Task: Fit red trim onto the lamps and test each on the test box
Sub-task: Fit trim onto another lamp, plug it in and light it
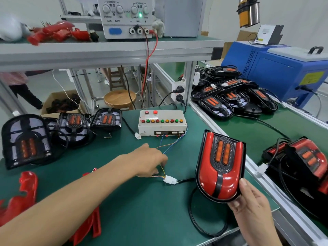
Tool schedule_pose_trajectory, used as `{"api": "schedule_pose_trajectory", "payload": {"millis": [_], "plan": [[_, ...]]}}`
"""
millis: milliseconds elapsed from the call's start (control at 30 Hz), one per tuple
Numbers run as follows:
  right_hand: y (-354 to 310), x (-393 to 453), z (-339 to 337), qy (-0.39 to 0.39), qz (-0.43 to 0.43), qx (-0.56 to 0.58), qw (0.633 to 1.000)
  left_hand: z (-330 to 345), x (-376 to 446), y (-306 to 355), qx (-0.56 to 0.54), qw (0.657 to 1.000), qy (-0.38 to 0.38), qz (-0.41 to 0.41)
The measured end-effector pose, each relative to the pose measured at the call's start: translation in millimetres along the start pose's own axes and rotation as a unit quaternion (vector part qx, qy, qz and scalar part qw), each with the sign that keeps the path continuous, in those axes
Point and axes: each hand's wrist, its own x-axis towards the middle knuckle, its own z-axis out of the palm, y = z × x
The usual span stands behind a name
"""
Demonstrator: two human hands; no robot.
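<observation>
A green-matted counter (124,201) fills the foreground, with an aluminium-framed shelf (106,50) above it carrying a grey bench power supply (126,17) whose green light is on; red and black leads run down from its terminals. To the right lies a second green-topped bench (257,132) with a heap of black lamps (230,93) and a blue machine (284,75) behind them. A round wooden stool (119,99) and a cardboard box (62,103) stand on the floor beyond the counter.

The white test box (161,123), with its row of red, green and amber buttons, sits mid-counter; thin coloured wires run from its front edge. The left hand (150,160) reaches over these wires, its fingers (159,167) curled and pinching them just beside the white connector (170,180), which joins the black cable (195,219) of the trimmed lamp (221,166). That lamp, red trim fitted around its amber lenses, is held tilted up off the counter by the right hand (252,208), thumb on the red face near the lower rim, the other fingers hidden behind. Untrimmed lamps (71,128) lie at the left, loose red trim pieces (23,196) at the near left edge.
</observation>
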Motion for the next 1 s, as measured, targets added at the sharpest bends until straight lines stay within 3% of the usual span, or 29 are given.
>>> {"api": "schedule_pose_trajectory", "payload": {"millis": [167, 233, 400, 533, 733, 1000], "plan": [[-3, -5, 2, 0.002, -0.009, -0.012, 1.0, 7, 6, 8, 0.055, 0.997, 0.047, 0.024], [-4, -5, 2, 0.003, -0.009, -0.016, 1.0, 8, 6, 6, 0.028, 0.995, 0.085, 0.046], [-3, -3, 0, 0.0, -0.008, -0.018, 1.0, 8, 6, 6, 0.01, 0.999, 0.027, 0.033], [-2, -3, -1, -0.004, -0.009, -0.015, 1.0, 5, 6, 3, 0.03, 0.999, 0.042, -0.01], [1, -2, -7, -0.016, -0.014, -0.026, 0.999, 7, -5, 0, 0.011, 1.0, 0.018, 0.014], [3, -2, -2, -0.02, -0.014, -0.021, 0.999, 9, -13, -7, 0.059, 0.996, 0.071, 0.008]]}}
